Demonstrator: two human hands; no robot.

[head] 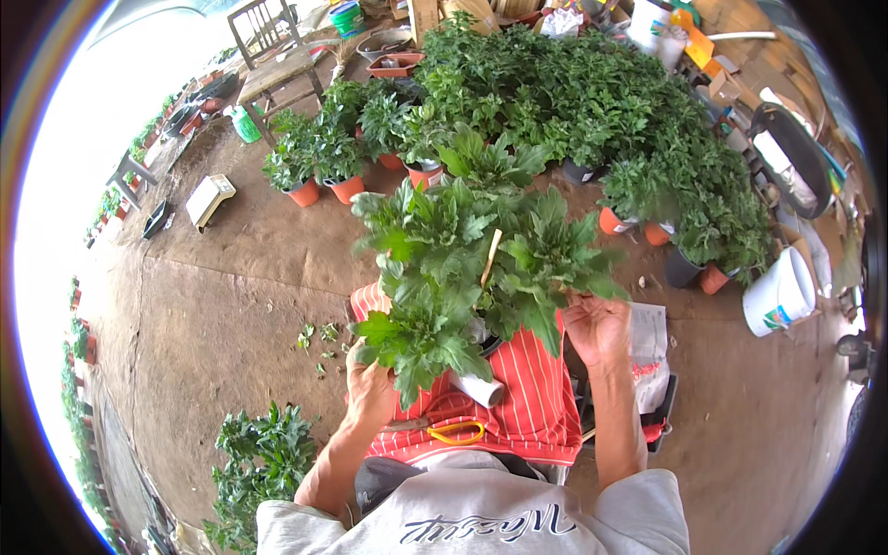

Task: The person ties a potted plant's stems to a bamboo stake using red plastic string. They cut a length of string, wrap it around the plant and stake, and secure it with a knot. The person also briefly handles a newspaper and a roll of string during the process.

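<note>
A leafy green potted plant (444, 257) stands at my lap, with a light wooden stake (491, 258) upright among its stems. Only a bit of the dark pot's rim (491, 345) shows below the foliage. My left hand (372, 381) is at the lower left leaves, its fingers partly hidden by them. At the right side, my right hand (596, 326) touches the underside of the outer leaves with bent fingers. Across the red striped cloth (534, 395) on my lap lie yellow-handled scissors (456, 433) and a white tube (479, 390).
Many potted plants (555, 90) crowd the floor ahead. A white bucket (780, 291) stands at right, a wooden chair (277, 73) at upper left, near a scale (209, 201). Another leafy plant (260, 472) is at lower left. A dark crate (667, 409) with paper sits by my right arm.
</note>
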